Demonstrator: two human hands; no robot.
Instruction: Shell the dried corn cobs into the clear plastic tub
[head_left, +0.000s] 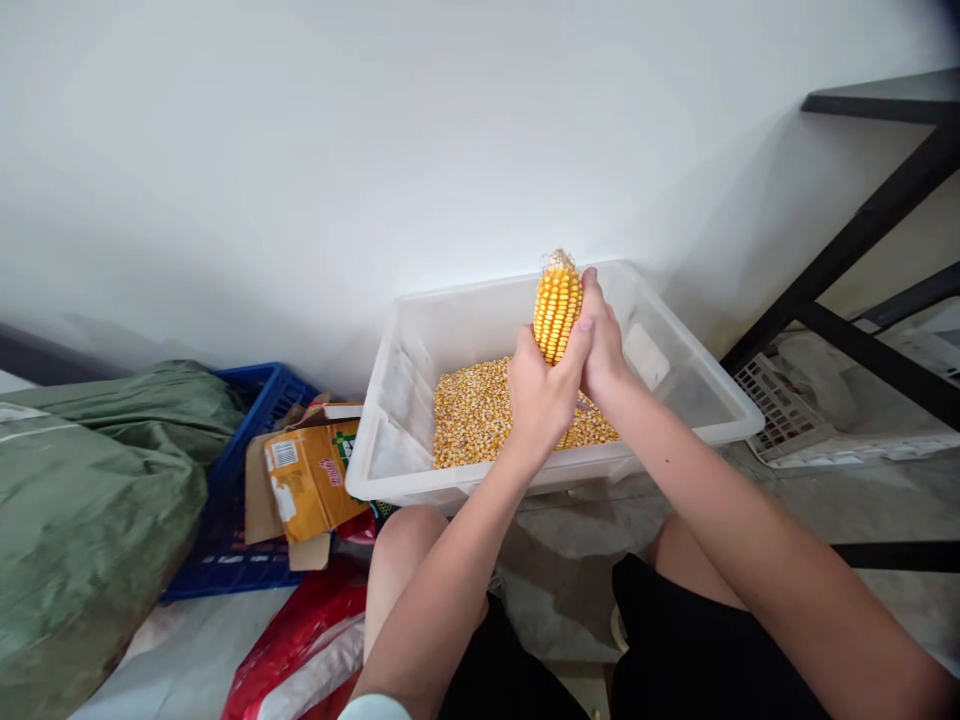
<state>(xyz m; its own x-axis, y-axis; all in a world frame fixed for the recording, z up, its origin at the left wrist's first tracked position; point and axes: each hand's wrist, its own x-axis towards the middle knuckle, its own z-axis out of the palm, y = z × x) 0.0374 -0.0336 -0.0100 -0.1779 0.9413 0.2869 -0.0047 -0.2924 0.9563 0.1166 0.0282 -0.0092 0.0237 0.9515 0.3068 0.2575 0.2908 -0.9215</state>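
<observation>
From here, the corn cob point(557, 305) is roughly upright above the translucent tub point(457, 318), pale tip uppermost; the left hand point(541, 395) curls its fingers round the lower part; the right hand point(604, 348) presses its thumb along one side, its other fingertips hidden from me; held there, it would presumably drop anything loose onto the kernels point(469, 415) below.

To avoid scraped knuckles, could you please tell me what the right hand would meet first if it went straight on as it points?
The right hand points up and away, so probably the plain white wall behind the translucent white plastic tub; depth is unclear: its far rim might come first.
</observation>
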